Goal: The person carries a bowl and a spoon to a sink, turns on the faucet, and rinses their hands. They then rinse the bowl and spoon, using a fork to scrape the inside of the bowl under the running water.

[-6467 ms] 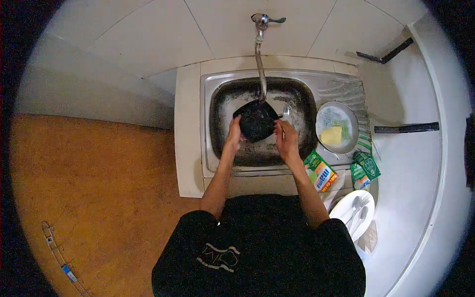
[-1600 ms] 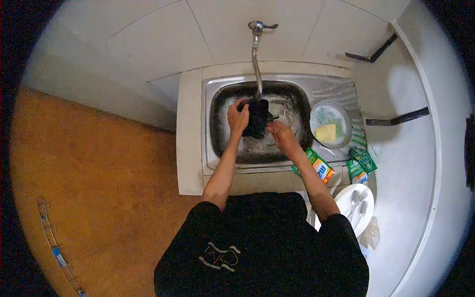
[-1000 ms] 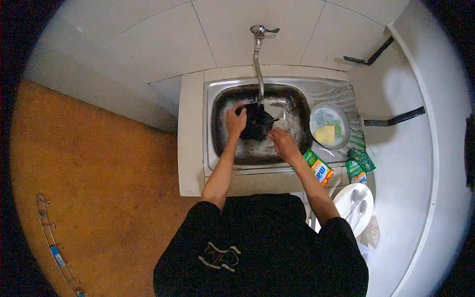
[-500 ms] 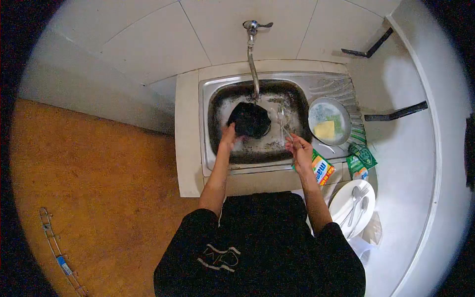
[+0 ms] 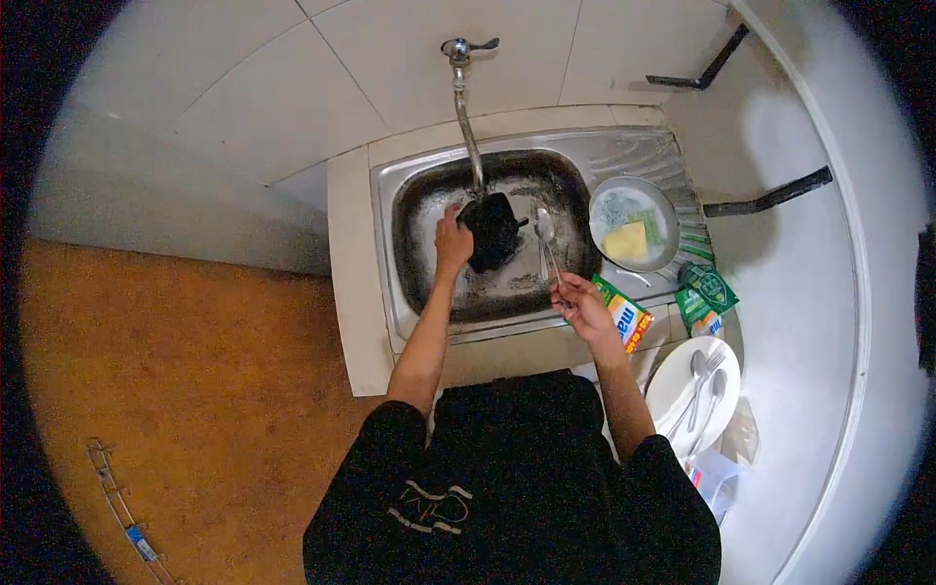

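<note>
In the head view, my left hand grips the left edge of a black item in the sink, just under the faucet spout. Its outline is uneven, with a small stub on the right; I cannot make out its kind. My right hand pinches the handle end of a spoon, whose bowl points away over the right part of the basin. Beside that spoon, a thin piece of cutlery seems to lie in the basin. Dark grime lines the steel sink.
A faucet rises behind the basin. On the drainboard, a round dish holds a yellow sponge. Green packets lie at the sink's front right. Nearer me, a white plate carries several utensils.
My left hand has moved up along the left side of the black item, which looks turned. The spoon in my right hand now points more steeply away. The whole view has shifted slightly.
</note>
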### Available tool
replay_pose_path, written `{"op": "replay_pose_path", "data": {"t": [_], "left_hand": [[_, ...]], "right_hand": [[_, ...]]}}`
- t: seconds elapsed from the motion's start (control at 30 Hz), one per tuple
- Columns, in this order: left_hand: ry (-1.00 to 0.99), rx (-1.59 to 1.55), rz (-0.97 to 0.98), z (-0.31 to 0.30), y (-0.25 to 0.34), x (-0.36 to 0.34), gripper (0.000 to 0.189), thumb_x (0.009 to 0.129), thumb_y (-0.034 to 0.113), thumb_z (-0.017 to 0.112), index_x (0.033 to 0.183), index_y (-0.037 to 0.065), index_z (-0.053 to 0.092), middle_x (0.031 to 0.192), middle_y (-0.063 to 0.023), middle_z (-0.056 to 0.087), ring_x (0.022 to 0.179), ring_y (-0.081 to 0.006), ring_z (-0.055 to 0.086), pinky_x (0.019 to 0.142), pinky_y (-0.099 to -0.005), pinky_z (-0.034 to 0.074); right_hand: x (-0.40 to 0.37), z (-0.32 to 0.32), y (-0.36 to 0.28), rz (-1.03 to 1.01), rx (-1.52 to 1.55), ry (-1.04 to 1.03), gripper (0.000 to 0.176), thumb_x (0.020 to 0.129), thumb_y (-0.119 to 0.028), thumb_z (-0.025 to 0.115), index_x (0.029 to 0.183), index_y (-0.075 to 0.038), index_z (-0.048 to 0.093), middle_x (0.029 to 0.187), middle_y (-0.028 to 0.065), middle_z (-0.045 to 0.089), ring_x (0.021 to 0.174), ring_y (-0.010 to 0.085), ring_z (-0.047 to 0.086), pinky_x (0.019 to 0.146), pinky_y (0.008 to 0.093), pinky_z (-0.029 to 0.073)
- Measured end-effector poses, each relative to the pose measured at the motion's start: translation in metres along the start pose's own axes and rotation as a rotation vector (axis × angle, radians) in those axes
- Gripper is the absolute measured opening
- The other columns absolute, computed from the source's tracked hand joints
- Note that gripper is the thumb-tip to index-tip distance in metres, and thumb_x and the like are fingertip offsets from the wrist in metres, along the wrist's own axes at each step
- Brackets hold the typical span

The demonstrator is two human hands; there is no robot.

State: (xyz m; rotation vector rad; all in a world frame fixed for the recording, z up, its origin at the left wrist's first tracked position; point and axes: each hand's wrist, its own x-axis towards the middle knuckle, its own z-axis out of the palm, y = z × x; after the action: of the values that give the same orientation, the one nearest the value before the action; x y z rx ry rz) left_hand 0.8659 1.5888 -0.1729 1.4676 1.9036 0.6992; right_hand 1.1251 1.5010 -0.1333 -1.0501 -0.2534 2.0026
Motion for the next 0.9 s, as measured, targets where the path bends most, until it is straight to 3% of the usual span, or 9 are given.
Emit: {"op": "replay_pose_path", "data": {"t": [0.07,0.1,0.2,0.4,0.67,0.77,0.83,0.9], "left_hand": [[0.215,0.1,0.032,-0.005,0.015,0.001,0.042,0.074,0.0,0.042,0.116,0.001,0.038,0.103,-0.0262,0.044,0.082,-0.0431,0.047,0.074,-0.0504,0.036],[0.28,0.039,0.173,-0.01,0.018,-0.001,0.046,0.071,-0.005,0.043,0.116,0.001,0.039,0.101,-0.0252,0.042,0.087,-0.0424,0.043,0.078,-0.0479,0.035],[0.368,0.063,0.334,-0.018,0.021,0.001,0.05,0.068,-0.007,0.044,0.117,0.002,0.039,0.103,-0.0264,0.039,0.093,-0.0421,0.039,0.082,-0.046,0.032],[0.513,0.145,0.39,-0.039,0.033,-0.024,0.056,0.065,-0.01,0.04,0.12,0.002,0.038,0.112,-0.0253,0.032,0.104,-0.038,0.032,0.089,-0.046,0.028],[0.647,-0.01,0.331,-0.059,-0.008,-0.022,0.049,0.067,-0.005,0.037,0.115,0.003,0.044,0.109,-0.0236,0.037,0.101,-0.0379,0.037,0.092,-0.0426,0.027],[0.597,-0.211,0.142,-0.049,-0.051,-0.003,0.043,0.066,-0.006,0.04,0.108,0.003,0.047,0.1,-0.021,0.048,0.1,-0.0351,0.04,0.089,-0.0416,0.031],[0.603,-0.159,0.075,-0.048,-0.049,-0.003,0.043,0.066,-0.006,0.04,0.108,0.003,0.047,0.099,-0.0211,0.049,0.099,-0.0355,0.041,0.089,-0.0415,0.031],[0.645,-0.161,0.033,-0.04,-0.057,0.005,0.042,0.067,-0.006,0.04,0.107,0.004,0.048,0.099,-0.0213,0.05,0.096,-0.0358,0.042,0.087,-0.0411,0.032]], "right_hand": [[0.001,-0.005,0.004,-0.004,0.002,-0.034,0.023,0.08,0.001,0.047,0.102,-0.001,0.051,0.082,0.0087,0.057,0.067,0.0147,0.054,0.06,0.0252,0.047],[-0.002,-0.003,0.006,-0.022,-0.01,-0.012,0.023,0.08,0.001,0.046,0.102,-0.002,0.05,0.081,0.0083,0.057,0.066,0.0141,0.053,0.058,0.0246,0.045],[-0.006,0.006,0.004,-0.03,-0.11,0.029,0.022,0.079,0.0,0.045,0.101,-0.003,0.049,0.079,0.007,0.056,0.062,0.0118,0.05,0.053,0.0227,0.042],[0.014,-0.008,0.025,0.019,-0.246,0.077,0.014,0.078,-0.002,0.043,0.091,-0.005,0.048,0.067,0.0017,0.048,0.048,0.0058,0.038,0.038,0.0191,0.029],[0.035,0.02,0.029,0.182,-0.411,0.211,0.008,0.081,-0.015,0.043,0.082,-0.007,0.046,0.057,-0.0018,0.041,0.039,0.0055,0.029,0.032,0.0201,0.021],[0.053,0.005,0.042,0.268,-0.414,0.102,0.014,0.082,-0.021,0.044,0.08,-0.008,0.047,0.052,-0.0037,0.036,0.037,0.006,0.026,0.032,0.0208,0.02],[0.053,0.009,0.047,0.266,-0.266,0.174,0.015,0.083,-0.022,0.042,0.078,-0.008,0.047,0.05,-0.0048,0.032,0.037,0.0063,0.026,0.032,0.0216,0.018],[0.053,0.01,0.047,0.26,-0.268,0.111,0.015,0.083,-0.022,0.043,0.078,-0.009,0.048,0.051,-0.0047,0.033,0.037,0.0061,0.026,0.032,0.0214,0.018]]}}
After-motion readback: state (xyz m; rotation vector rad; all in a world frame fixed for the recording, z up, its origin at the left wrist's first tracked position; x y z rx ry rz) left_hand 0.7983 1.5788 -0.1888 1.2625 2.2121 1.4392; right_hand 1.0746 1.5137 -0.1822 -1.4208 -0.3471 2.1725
